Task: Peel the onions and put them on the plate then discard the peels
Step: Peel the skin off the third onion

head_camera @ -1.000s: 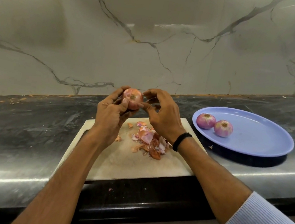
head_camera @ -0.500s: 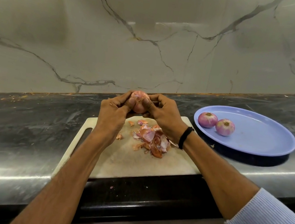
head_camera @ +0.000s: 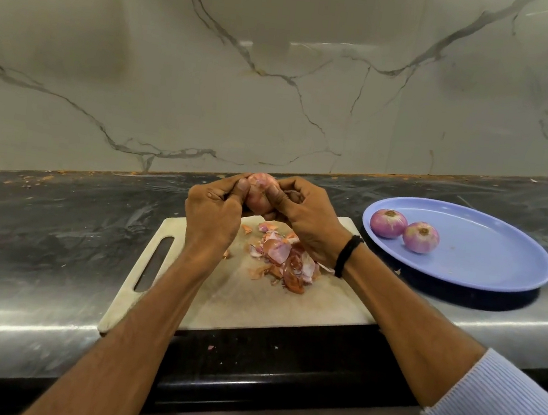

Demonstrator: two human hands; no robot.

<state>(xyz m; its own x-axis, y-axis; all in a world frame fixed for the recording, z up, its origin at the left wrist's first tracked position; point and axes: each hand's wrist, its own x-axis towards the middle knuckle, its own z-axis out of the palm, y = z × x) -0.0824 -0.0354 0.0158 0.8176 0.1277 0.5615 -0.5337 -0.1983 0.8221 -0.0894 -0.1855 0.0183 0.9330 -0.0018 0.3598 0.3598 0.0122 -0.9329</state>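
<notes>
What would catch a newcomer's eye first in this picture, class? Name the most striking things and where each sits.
The left hand and right hand grip one onion above the white cutting board. Under them a heap of peels lies on it. To the right, two peeled onions sit on the blue plate.

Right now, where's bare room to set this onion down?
Plate: open right half, beside the two peeled onions. Cutting board: bare near strip between peel pile and its near edge. Crowded: board centre under peels, far edge under left hand and right hand holding the onion.
</notes>
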